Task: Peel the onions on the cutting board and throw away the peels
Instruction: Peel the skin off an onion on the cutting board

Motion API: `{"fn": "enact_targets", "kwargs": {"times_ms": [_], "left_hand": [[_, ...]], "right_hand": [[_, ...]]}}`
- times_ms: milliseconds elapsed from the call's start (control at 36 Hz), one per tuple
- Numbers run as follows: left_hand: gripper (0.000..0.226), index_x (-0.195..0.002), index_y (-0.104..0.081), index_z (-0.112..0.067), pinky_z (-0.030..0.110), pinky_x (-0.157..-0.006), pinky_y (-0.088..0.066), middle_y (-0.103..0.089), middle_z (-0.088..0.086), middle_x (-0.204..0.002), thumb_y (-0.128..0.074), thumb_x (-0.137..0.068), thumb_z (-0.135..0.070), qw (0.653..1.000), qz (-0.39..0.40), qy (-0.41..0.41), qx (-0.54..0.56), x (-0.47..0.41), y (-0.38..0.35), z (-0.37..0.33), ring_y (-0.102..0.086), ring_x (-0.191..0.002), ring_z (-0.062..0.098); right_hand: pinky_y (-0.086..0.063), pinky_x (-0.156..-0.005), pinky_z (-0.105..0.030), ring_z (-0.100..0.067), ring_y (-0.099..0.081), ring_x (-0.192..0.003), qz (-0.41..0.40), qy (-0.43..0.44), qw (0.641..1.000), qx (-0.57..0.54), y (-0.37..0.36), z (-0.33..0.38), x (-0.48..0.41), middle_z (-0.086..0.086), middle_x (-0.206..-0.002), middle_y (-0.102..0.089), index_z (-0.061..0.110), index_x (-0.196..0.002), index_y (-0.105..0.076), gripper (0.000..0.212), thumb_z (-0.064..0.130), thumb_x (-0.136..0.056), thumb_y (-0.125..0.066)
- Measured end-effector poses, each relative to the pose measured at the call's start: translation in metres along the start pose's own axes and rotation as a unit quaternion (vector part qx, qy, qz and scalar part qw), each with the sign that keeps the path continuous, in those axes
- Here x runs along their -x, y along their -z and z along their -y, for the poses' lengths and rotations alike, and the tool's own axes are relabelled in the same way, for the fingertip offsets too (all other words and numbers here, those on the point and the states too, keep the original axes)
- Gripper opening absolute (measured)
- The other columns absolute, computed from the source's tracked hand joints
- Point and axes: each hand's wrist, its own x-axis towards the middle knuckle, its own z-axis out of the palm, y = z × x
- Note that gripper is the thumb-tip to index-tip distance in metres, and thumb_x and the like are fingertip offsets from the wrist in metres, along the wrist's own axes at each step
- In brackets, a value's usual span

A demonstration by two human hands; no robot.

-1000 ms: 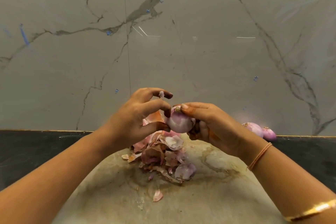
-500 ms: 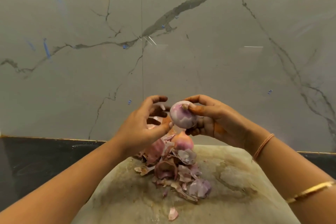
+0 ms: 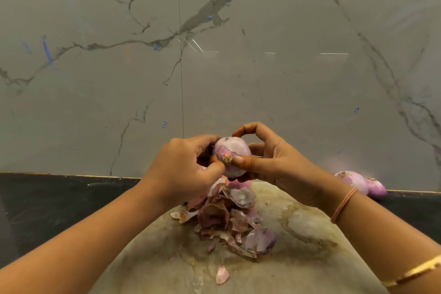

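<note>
A pale purple peeled onion (image 3: 235,150) is held in the air above the cutting board (image 3: 310,246), its root end facing me. My right hand (image 3: 274,162) grips it from the right, thumb beside the root. My left hand (image 3: 183,169) holds it from the left with curled fingers, thumb tip at the root. Below lies a heap of pink and brown onion peels (image 3: 229,219). Another onion (image 3: 238,184) is partly hidden behind the heap, under my hands.
Two peeled onions (image 3: 358,181) lie on the dark counter (image 3: 59,210) at the right, against the grey marble wall (image 3: 214,67). A single loose peel (image 3: 222,275) lies near the board's front. The board is stained and worn.
Both hands have turned the onion so its root end faces me. My left hand has closed in onto the onion. The view has shifted, bringing the two onions at the right back into sight.
</note>
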Motion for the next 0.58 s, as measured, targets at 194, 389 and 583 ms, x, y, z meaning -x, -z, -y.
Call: {"fn": "enact_targets", "kwargs": {"times_ms": [194,389,583], "left_hand": [[0.041,-0.111,-0.069,-0.013,0.029,-0.052,-0.051,-0.069,-0.003,-0.073,-0.05,-0.076,-0.023,0.997,-0.022,-0.026,-0.076,0.001,-0.003,-0.001,-0.061,-0.062,0.013],[0.025,-0.104,-0.071,-0.017,0.042,-0.054,-0.054,-0.069,-0.004,-0.069,-0.058,-0.083,-0.012,0.998,-0.06,0.021,-0.025,0.0,-0.003,0.003,-0.064,-0.059,0.023],[0.043,-0.078,-0.059,-0.044,0.04,-0.062,-0.053,-0.067,-0.019,-0.072,-0.049,-0.088,-0.004,0.996,-0.038,0.065,-0.049,0.0,-0.005,0.006,-0.064,-0.063,0.018]], "right_hand": [[-0.058,-0.081,-0.044,-0.033,-0.069,-0.09,-0.008,0.001,1.0,0.011,-0.002,-0.001,0.0,-0.022,-0.112,-0.062,0.019,-0.114,-0.049,0.052,0.025,-0.066,-0.07],[-0.06,-0.072,-0.037,-0.03,-0.069,-0.082,-0.009,0.002,0.998,-0.057,0.002,-0.001,0.001,-0.018,-0.102,-0.069,0.014,-0.114,-0.053,0.042,0.023,-0.075,-0.065],[-0.055,-0.065,-0.029,-0.026,-0.065,-0.078,-0.008,-0.041,0.993,-0.108,0.011,-0.007,0.001,-0.013,-0.101,-0.068,0.014,-0.119,-0.06,0.041,0.027,-0.08,-0.063]]}}
